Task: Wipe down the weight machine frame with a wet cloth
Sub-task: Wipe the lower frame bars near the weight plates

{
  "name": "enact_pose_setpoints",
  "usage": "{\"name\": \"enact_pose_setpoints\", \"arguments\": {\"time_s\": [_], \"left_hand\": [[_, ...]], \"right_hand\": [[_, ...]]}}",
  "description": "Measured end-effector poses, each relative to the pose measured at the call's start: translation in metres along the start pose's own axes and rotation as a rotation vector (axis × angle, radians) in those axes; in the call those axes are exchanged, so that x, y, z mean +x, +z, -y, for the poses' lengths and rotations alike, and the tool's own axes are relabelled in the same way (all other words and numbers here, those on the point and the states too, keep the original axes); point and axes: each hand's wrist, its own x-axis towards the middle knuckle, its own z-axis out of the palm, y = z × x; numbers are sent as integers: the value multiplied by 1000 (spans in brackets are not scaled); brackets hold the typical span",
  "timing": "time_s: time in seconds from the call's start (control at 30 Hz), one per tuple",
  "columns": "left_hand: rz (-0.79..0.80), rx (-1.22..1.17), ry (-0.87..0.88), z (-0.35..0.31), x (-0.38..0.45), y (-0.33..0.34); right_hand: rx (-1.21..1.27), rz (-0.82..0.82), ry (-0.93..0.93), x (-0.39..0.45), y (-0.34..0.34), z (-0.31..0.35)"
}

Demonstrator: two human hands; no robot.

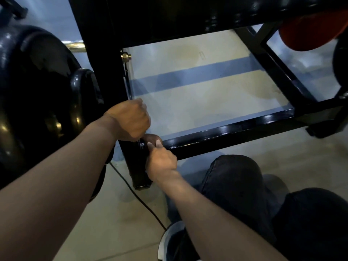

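Both hands are meeting at the frame's (226, 129) near-left corner: the left hand (130, 120) is curling into a fist, contents unclear; the right hand (162, 161) is pinching something dark there, while the glossy black bar is running low, left to right

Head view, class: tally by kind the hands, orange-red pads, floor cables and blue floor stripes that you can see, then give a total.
Hands: 2, the left hand and the right hand
orange-red pad: 1
black cable on the floor: 1
blue floor stripe: 1
Total: 5
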Motion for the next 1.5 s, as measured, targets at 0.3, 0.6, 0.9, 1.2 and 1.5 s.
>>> {"name": "enact_pose_setpoints", "arguments": {"time_s": [0.3, 0.6, 0.9, 1.2, 1.5], "left_hand": [[19, -23, -14, 1, -2, 0], [54, -15, -25, 1, -2, -9], [98, -22, -23, 1, -3, -16], [121, -733, -561, -17, 22, -62], [-127, -2622, -751, -71, 113, -158]], "right_hand": [[-47, -208, 353, 8, -107, -163], [63, -120, 205, 15, -49, -93], [112, -159, 172, 3, -64, -131], [1498, -156, 296, -42, -133, -176], [1377, -220, 90, -88, -177, -156]]}}
